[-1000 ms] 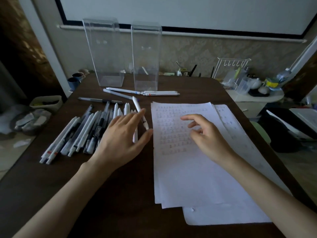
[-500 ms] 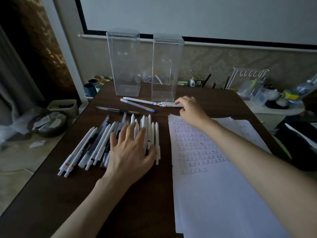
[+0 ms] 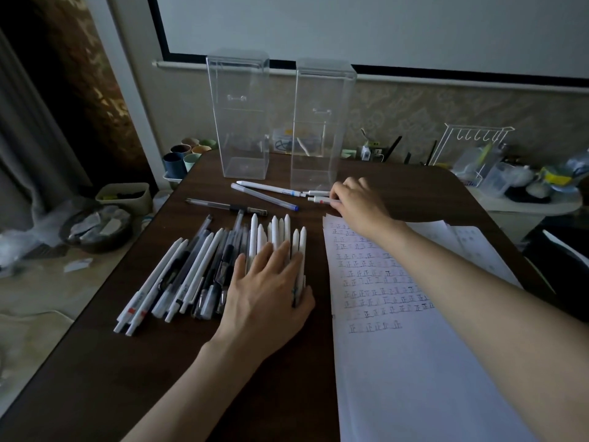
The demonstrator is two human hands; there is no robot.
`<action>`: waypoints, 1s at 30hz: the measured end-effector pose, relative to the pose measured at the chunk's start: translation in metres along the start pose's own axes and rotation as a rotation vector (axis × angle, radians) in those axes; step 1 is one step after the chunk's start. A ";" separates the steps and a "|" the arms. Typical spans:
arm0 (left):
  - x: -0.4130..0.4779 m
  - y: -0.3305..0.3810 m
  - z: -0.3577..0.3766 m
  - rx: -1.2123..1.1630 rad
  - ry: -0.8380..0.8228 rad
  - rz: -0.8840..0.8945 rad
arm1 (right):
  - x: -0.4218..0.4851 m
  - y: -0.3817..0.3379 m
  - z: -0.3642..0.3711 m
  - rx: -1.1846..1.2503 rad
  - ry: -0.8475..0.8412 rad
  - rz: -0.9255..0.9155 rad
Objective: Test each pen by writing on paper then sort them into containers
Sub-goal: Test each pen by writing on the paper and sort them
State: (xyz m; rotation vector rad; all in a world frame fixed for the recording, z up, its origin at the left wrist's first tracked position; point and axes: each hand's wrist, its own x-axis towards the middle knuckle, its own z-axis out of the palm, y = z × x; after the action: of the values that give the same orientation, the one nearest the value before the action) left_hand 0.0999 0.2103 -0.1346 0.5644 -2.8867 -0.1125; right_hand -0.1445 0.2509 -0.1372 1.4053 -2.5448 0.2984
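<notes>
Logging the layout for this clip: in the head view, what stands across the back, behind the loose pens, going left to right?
cups → left clear container → right clear container → white wire rack

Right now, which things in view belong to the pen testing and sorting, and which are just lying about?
Job: row of pens with the left hand resting on it; loose pens at the right hand; written paper; left clear container; right clear container.
Lying about: cups; wire rack; floor bowl; beige bin.
</notes>
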 end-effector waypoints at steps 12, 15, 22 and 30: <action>-0.002 0.006 -0.003 0.012 -0.007 -0.024 | -0.129 -0.006 -0.066 0.038 0.119 0.048; -0.005 0.014 -0.002 0.012 0.010 0.016 | -0.164 -0.005 -0.070 0.030 0.209 0.058; -0.021 0.041 0.003 -0.126 0.056 0.300 | -0.189 0.001 -0.051 -0.022 0.386 0.062; -0.031 0.054 -0.003 -0.334 -0.044 0.718 | -0.188 0.007 -0.051 0.175 0.493 0.067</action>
State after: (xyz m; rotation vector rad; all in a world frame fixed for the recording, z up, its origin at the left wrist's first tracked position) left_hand 0.1093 0.2721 -0.1309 -0.5334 -2.8224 -0.4789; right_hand -0.0484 0.4202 -0.1422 1.1245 -2.1966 0.7891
